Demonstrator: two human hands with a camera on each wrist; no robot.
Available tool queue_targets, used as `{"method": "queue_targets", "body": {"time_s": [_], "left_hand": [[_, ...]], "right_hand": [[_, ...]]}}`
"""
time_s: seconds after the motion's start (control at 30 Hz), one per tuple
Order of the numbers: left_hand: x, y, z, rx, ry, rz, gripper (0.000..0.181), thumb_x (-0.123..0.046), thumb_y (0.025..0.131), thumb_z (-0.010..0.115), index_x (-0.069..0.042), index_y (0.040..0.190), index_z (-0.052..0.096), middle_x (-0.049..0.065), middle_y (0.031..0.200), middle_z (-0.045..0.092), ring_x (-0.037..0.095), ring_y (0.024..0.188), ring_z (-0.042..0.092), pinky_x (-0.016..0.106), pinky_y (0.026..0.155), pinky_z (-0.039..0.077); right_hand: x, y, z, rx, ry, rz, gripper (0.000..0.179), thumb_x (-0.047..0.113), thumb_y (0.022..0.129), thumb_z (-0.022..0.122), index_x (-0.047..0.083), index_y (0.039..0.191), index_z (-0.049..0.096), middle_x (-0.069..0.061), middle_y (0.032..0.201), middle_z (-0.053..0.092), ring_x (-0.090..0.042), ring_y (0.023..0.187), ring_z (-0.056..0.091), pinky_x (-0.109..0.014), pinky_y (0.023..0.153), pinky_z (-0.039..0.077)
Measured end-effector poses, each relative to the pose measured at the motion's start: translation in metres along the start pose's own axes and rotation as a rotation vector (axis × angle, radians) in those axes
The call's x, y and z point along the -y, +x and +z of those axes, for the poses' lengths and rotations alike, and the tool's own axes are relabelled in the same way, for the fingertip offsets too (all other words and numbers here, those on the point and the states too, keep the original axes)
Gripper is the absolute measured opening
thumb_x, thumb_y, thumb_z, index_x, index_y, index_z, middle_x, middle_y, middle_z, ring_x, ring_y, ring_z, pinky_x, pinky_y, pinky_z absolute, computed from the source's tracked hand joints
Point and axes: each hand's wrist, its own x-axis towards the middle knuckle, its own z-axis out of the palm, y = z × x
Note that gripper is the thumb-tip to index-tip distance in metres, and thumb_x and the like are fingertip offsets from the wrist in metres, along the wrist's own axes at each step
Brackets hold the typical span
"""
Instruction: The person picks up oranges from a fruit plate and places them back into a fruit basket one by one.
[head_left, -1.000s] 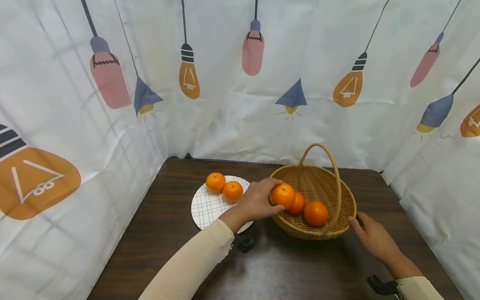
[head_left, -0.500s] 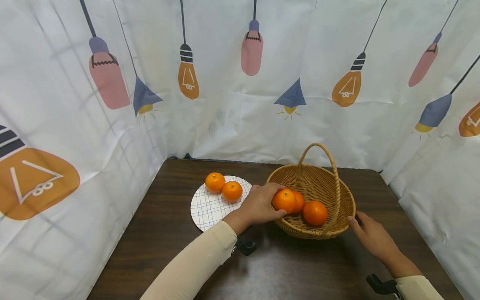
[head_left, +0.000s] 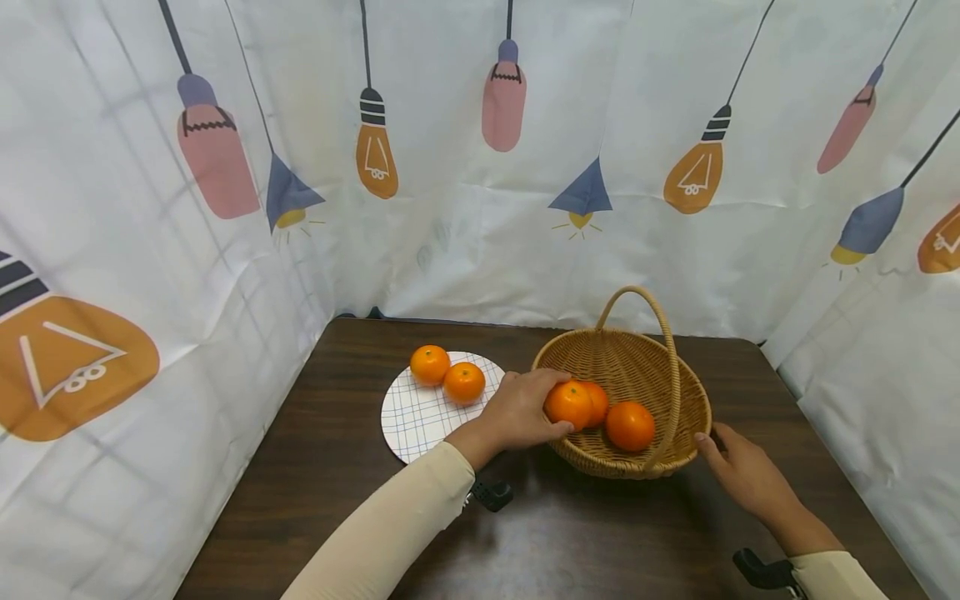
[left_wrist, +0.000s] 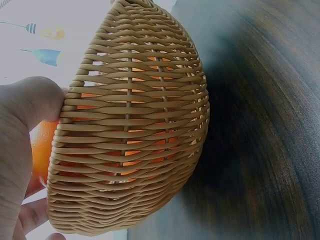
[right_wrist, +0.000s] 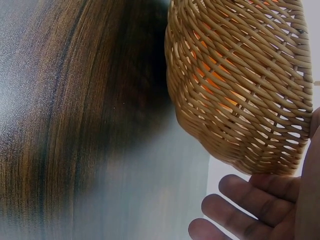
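Note:
My left hand (head_left: 521, 410) grips an orange (head_left: 568, 405) just inside the left rim of a wicker basket (head_left: 637, 358) with a tall handle. Two more oranges lie in it: one (head_left: 598, 403) partly hidden behind the held one, another (head_left: 630, 426) nearer the middle. Through the weave in the left wrist view, orange patches show, and my thumb sits at the rim. On the right side, my right hand (head_left: 753, 479) holds the basket's rim between thumb and index finger. Its other fingers (right_wrist: 250, 200) extend below the basket in the right wrist view.
Left of the basket lies a round white plate (head_left: 416, 421) with a blue grid, bearing two oranges (head_left: 464, 382). Everything stands on a dark wooden table (head_left: 570, 542). A white curtain (head_left: 450, 250) printed with lamps encloses the back and sides.
My left hand has lowered the orange slightly down and to the right, deeper into the basket beside the others. The right hand keeps its place at the rim.

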Motion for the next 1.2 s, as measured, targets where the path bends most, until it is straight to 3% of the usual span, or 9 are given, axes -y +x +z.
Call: {"method": "queue_targets", "body": {"time_s": [0.67,0.93,1.2], "left_hand": [[0.0004,0.0014,0.0012,0.059,0.043,0.004,0.068,-0.052,0.087,0.074,-0.017,0.143,0.059,-0.005,0.137,0.062,0.012,0.123,0.057,0.038,0.09,0.038],[0.0005,0.0002,0.002,0.086,0.079,0.031,0.041,-0.048,0.095,0.065,-0.02,0.124,0.071,-0.006,0.119,0.07,0.014,0.115,0.06,0.041,0.091,0.037],[-0.0001,-0.0011,0.0029,0.085,0.071,0.032,0.035,-0.045,0.096,0.064,-0.021,0.12,0.071,-0.005,0.116,0.071,0.015,0.115,0.059,0.043,0.095,0.036]], "right_hand": [[0.0005,-0.0012,0.0016,-0.004,0.001,-0.001,0.073,0.049,0.11,0.035,-0.015,0.145,0.04,-0.041,0.137,0.05,-0.057,0.119,0.054,-0.067,0.087,0.048],[-0.0002,-0.0007,0.0014,-0.007,-0.004,-0.007,0.071,0.047,0.11,0.036,-0.015,0.143,0.041,-0.039,0.134,0.054,-0.054,0.116,0.058,-0.065,0.085,0.05],[-0.0004,-0.0008,0.0017,-0.008,-0.005,-0.005,0.071,0.047,0.111,0.036,-0.015,0.144,0.04,-0.04,0.136,0.052,-0.055,0.118,0.056,-0.066,0.087,0.049]]}}
